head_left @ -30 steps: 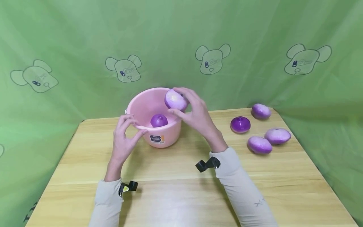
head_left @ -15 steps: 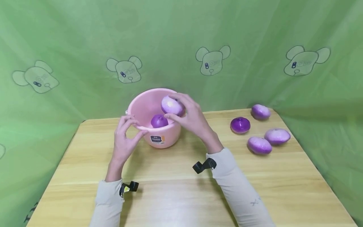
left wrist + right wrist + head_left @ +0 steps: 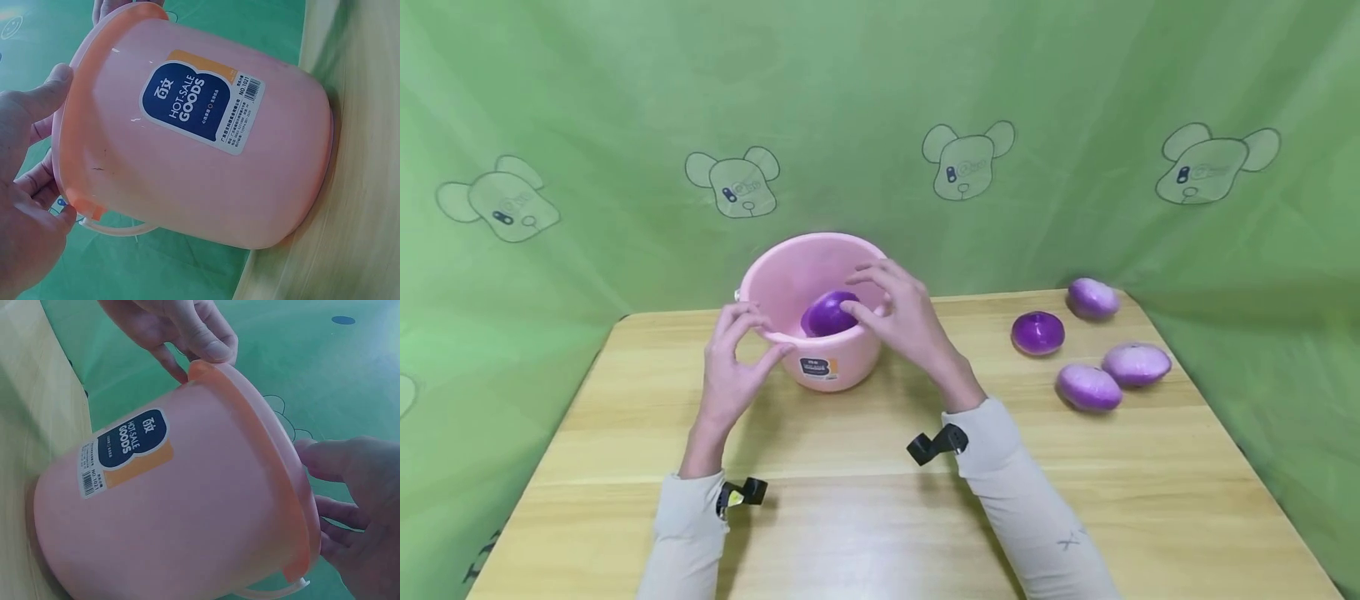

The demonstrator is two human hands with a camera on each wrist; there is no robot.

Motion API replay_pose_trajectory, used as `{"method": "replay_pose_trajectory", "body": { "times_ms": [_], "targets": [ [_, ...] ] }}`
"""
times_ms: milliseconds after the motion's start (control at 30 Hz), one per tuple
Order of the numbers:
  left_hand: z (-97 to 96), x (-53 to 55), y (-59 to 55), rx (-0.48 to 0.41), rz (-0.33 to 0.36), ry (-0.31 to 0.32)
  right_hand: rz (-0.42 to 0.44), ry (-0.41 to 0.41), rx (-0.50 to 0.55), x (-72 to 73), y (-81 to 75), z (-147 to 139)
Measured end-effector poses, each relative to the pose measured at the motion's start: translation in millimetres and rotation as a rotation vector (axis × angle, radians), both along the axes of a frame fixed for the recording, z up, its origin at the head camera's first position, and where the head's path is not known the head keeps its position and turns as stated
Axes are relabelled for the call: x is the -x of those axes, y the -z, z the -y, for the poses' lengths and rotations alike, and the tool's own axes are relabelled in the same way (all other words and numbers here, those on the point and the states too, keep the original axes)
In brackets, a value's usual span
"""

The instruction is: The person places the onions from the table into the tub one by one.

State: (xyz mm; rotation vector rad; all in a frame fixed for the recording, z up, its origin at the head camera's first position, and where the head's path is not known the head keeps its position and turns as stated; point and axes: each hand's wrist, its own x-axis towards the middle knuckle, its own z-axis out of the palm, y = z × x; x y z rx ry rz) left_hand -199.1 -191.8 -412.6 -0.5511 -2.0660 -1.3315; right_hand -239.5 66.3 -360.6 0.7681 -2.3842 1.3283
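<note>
A pink bucket stands upright at the table's back, its printed label large in the left wrist view. My left hand pinches the near-left rim between thumb and fingers. Over the right rim, my right hand has its thumb and fingers spread apart, with nothing between them. Just beyond the thumb a purple onion lies tilted inside the bucket. It overlaps another purple onion, of which only a left edge shows. The bucket wall hides the onions in both wrist views.
Several more onions lie at the table's right: a dark purple onion, a paler one at the back edge, and a pair close together. A green cloth hangs behind the table. The bucket has a white handle.
My right hand has lowered an onion into the bucket and let go of it. That onion now lies against the other one. The left hand keeps its hold on the rim.
</note>
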Motion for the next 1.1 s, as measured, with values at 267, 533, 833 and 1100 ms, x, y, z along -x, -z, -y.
{"method": "replay_pose_trajectory", "body": {
  "times_ms": [267, 533, 833, 1100],
  "targets": [
    [-4.6, -11.4, -12.3, -0.007, 0.035, -0.014, -0.021, -0.051, -0.013, -6.2, 2.6, -2],
    [-14.4, -22.5, -28.7, -0.010, 0.028, -0.016, -0.087, -0.038, -0.036, -19.1, -1.8, -16],
    [-13.9, -21.9, -28.4, -0.003, 0.012, -0.007, -0.135, -0.039, -0.022, -37.2, -9.6, -36],
    [-8.1, -10.1, -16.4, -0.005, 0.002, -0.014, -0.138, -0.011, -0.031, -51.7, -16.8, -56]
  ]
}}
